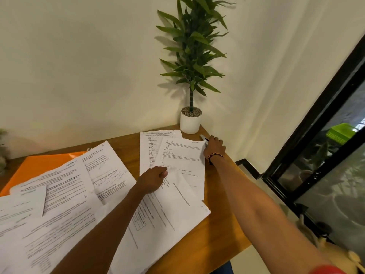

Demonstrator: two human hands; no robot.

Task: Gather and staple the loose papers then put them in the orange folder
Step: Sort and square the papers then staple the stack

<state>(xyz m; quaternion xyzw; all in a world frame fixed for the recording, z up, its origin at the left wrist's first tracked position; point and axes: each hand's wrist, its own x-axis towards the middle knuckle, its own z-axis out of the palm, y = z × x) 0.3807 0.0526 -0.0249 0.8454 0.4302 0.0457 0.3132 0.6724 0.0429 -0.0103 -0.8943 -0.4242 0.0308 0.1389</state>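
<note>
Several loose printed papers (65,196) lie scattered over the wooden table (219,230). An orange folder (39,167) lies at the back left, partly under the sheets. My left hand (153,179) pinches the near edge of a sheet (183,157) in the middle right of the table. My right hand (215,146) reaches to the far right corner and grips a stapler (203,137), of which only the silver and black tip shows past the fingers.
A white pot with a tall green plant (190,119) stands in the back right corner, close to the stapler. The table's right edge runs just beside my right arm. A black-framed glass panel (325,155) stands to the right.
</note>
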